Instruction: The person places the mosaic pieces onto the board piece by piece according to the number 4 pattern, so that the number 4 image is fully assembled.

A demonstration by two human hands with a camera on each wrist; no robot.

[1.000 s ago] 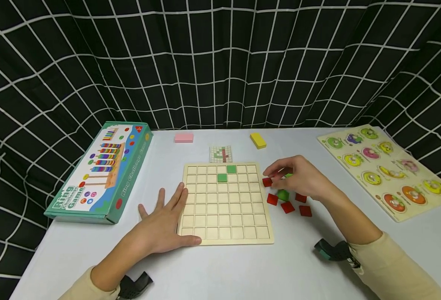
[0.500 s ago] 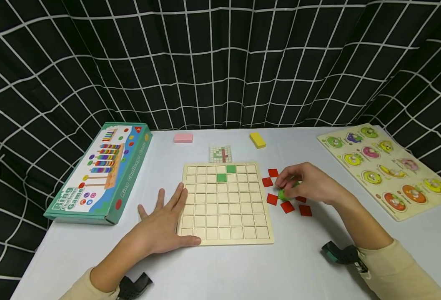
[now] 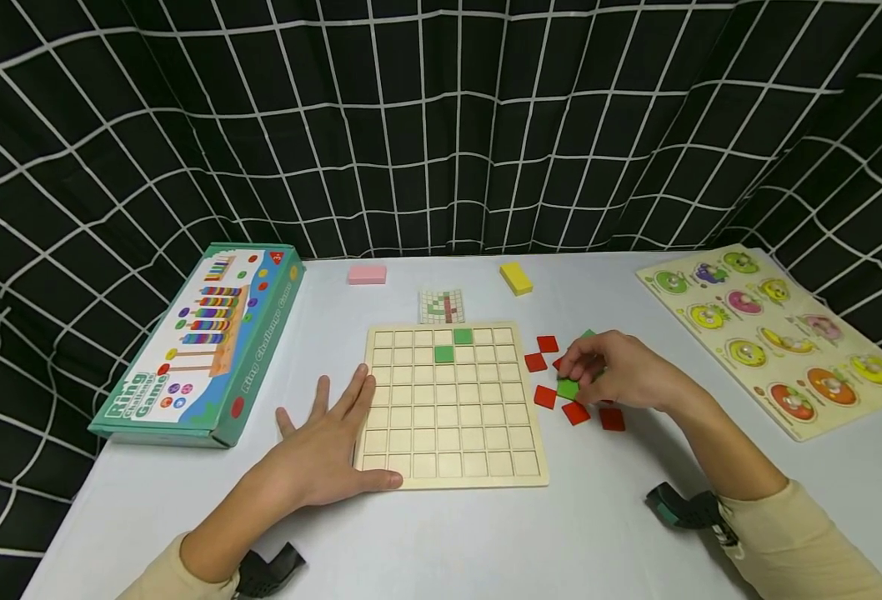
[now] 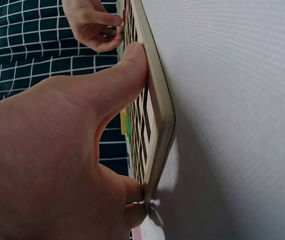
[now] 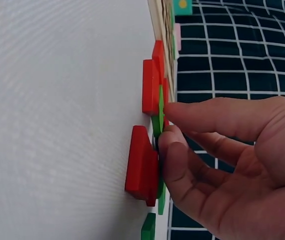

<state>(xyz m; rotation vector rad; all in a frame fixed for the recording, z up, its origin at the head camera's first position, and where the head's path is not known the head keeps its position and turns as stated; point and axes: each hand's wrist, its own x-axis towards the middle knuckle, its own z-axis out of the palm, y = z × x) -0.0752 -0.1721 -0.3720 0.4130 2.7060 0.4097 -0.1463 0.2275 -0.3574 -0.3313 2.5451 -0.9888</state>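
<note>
A square wooden grid board (image 3: 452, 417) lies on the white table, with one green tile (image 3: 463, 336) in its far row and another green tile (image 3: 443, 354) in the row below. My left hand (image 3: 321, 458) rests at its left side, fingers spread along the edge and the thumb (image 4: 132, 62) on the near left corner. Right of the board, my right hand (image 3: 628, 371) reaches down into loose red and green tiles. Its thumb and bent fingers are right at a green tile (image 3: 567, 388); I cannot tell whether they pinch it. Red tiles (image 3: 544, 397) lie around, some hidden under the hand.
Beyond the board lies a small pattern card (image 3: 441, 307), with a pink block (image 3: 367, 275) and a yellow block (image 3: 516, 279) farther back. A green game box (image 3: 201, 346) stands at the left, a fruit puzzle board (image 3: 774, 342) at the right. A black gridded curtain (image 3: 441, 125) closes the back.
My right hand has moved slightly right and nearer, off the far red tile, uncovering it, and stays over the green tile. The left hand keeps its place on the board.
</note>
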